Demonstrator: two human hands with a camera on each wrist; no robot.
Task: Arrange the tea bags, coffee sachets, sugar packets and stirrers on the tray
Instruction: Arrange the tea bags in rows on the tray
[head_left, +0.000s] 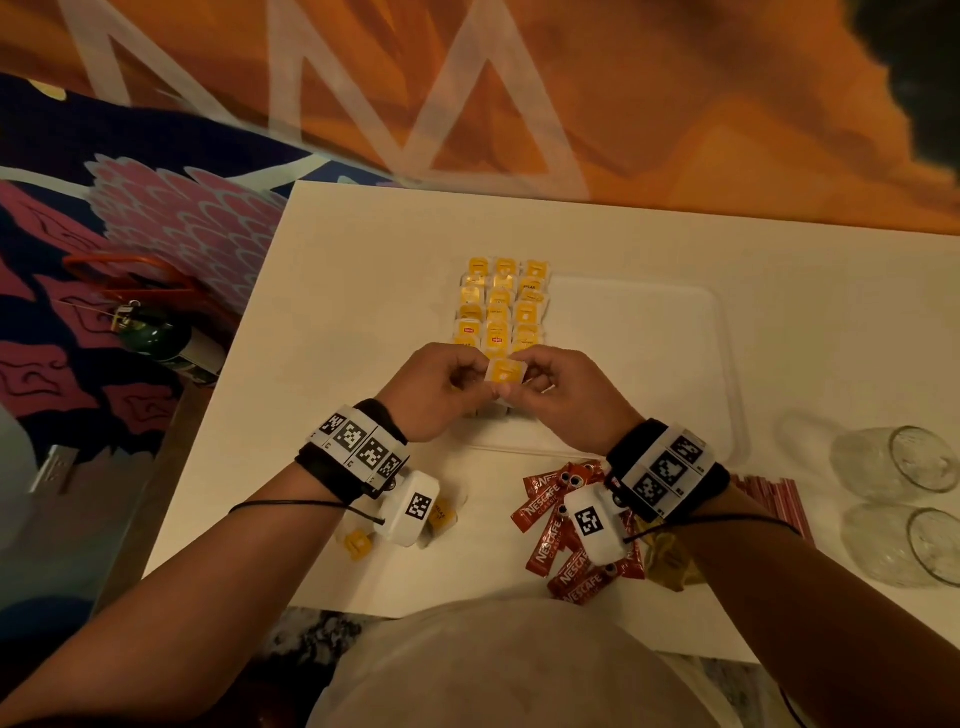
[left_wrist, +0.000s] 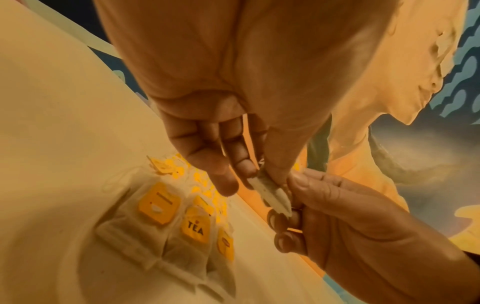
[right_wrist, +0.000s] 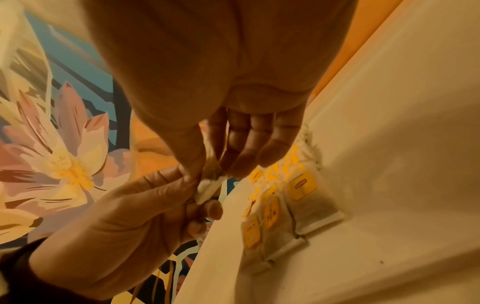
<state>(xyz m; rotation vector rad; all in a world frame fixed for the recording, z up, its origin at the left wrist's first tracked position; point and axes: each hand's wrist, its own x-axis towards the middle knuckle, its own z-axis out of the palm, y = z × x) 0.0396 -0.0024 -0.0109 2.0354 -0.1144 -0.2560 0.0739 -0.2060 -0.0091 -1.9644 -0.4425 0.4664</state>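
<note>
Both hands hold one tea bag (head_left: 506, 375) with a yellow tag above the near left part of the white tray (head_left: 675, 322). My left hand (head_left: 441, 387) pinches its left edge and my right hand (head_left: 553, 387) pinches its right edge; the wrist views show the bag (left_wrist: 270, 190) (right_wrist: 210, 186) edge-on between thumbs and fingers. Tea bags (head_left: 501, 304) lie in three rows on the tray's left side, also seen as tea bags (left_wrist: 179, 224) and tea bags (right_wrist: 293, 207). Red coffee sachets (head_left: 550, 535) lie heaped near the table's front edge, with red stirrers (head_left: 769, 493) to their right.
Two clear glasses (head_left: 898, 467) lie on their sides at the right of the white table (head_left: 363, 291). A few loose tea bags (head_left: 358, 543) sit under my left wrist. A dark green bottle (head_left: 156, 338) lies off the table's left edge.
</note>
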